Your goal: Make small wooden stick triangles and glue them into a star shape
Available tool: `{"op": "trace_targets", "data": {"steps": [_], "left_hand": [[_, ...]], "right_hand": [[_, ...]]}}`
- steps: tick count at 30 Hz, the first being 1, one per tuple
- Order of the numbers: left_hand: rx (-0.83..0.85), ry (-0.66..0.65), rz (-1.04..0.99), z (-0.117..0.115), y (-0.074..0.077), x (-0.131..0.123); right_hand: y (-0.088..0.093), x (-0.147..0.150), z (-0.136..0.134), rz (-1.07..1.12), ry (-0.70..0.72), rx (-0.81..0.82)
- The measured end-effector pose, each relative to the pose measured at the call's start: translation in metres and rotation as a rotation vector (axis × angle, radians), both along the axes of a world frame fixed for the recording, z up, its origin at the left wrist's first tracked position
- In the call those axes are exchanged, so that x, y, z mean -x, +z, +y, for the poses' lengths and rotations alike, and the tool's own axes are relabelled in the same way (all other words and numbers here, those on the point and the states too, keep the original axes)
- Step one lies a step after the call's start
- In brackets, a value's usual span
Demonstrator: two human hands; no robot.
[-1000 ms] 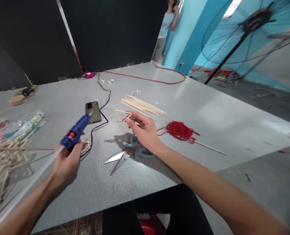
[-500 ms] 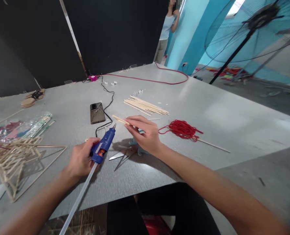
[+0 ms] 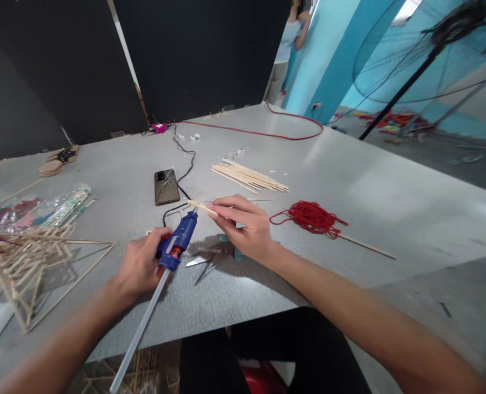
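My left hand (image 3: pixel 143 261) is wrapped round a blue hot glue gun (image 3: pixel 179 241), from whose back a long translucent glue stick (image 3: pixel 142 328) sticks out. Between the fingertips of my right hand (image 3: pixel 245 221) are short thin wooden sticks (image 3: pixel 201 206), pinched together. The gun's nozzle meets or nearly meets these sticks near their left end; actual contact I cannot tell. Below my right hand lie scissors (image 3: pixel 204 265) with parted blades, their handles partly hidden by the hand. Farther back is a pile of loose wooden sticks (image 3: pixel 249 178).
A stick framework (image 3: pixel 41 268) and plastic packets (image 3: pixel 62 210) lie at left. A phone (image 3: pixel 167 189) and black cord (image 3: pixel 192 158) are behind the gun. Red yarn (image 3: pixel 312 218) with a stick lies at right. A person (image 3: pixel 284 49) stands beyond the table; a fan (image 3: pixel 451 33) is at right.
The glue gun's nozzle and the pinched sticks have come together; before, a small gap lay between them. The whole view has shifted slightly.
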State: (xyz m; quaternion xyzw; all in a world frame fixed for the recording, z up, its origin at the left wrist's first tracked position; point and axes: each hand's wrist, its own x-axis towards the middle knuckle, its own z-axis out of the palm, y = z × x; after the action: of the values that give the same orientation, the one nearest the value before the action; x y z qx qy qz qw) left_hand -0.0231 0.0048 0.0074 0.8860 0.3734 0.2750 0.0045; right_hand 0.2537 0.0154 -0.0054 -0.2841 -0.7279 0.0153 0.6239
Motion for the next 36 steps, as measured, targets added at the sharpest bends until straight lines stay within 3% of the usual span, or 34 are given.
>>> {"op": "trace_targets", "data": {"steps": [23, 26, 30, 36], "left_hand": [[-0.028, -0.038, -0.010, -0.0012, 0.0061, -0.0007], [0.000, -0.003, 0.017, -0.0007, 0.0064, 0.0001], [-0.025, 0.052, 0.023, 0.0003, 0.0039, 0.0021], [-0.049, 0.078, 0.024, 0.0013, 0.0023, 0.0035]], "right_hand": [[-0.0035, -0.0003, 0.0038, -0.019, -0.039, -0.090], [-0.0012, -0.0013, 0.0021, 0.032, -0.064, -0.008], [0.0015, -0.0008, 0.0009, 0.216, -0.084, 0.241], [0.0001, 0.0011, 0.0065, 0.483, -0.020, 0.495]]}}
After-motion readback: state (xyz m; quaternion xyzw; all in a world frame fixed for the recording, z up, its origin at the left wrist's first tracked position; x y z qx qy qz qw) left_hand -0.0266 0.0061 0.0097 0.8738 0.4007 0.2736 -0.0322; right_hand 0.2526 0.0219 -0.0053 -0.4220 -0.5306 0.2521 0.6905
